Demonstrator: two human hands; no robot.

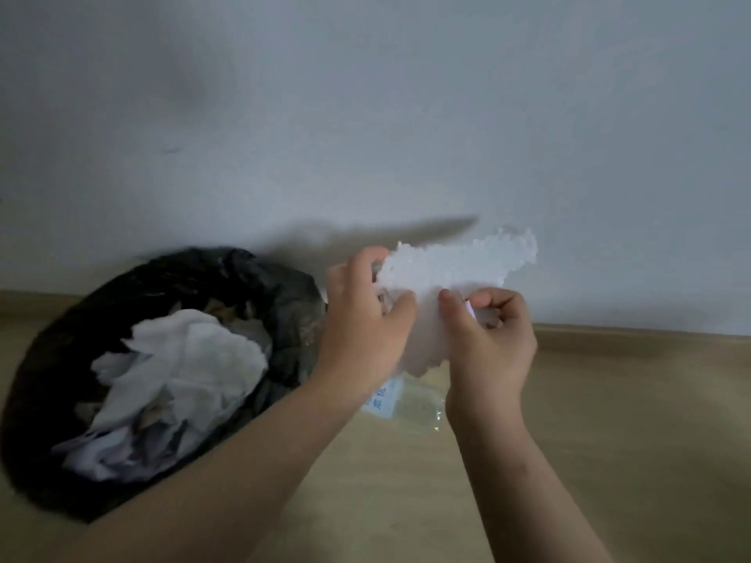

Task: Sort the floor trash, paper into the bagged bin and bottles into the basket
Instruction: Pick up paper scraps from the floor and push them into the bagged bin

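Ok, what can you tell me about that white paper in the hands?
The white paper looks like thin, soft tissue, crumpled, with ragged, torn-looking edges. It is held up in the air before the grey wall, just right of the black bagged bin. The left hand grips its left edge and the right hand pinches its lower part. Its upper right end sticks out free.

The floor (609, 420) is pale wood-look board and runs back to a grey-white wall (406, 115). At the left a bin (48, 400) lined with a black bag sits on it, heaped with crumpled white paper (195, 359). Just to the bin's right lies a clear plastic item (414, 404) with a blue-printed label — partly hidden.
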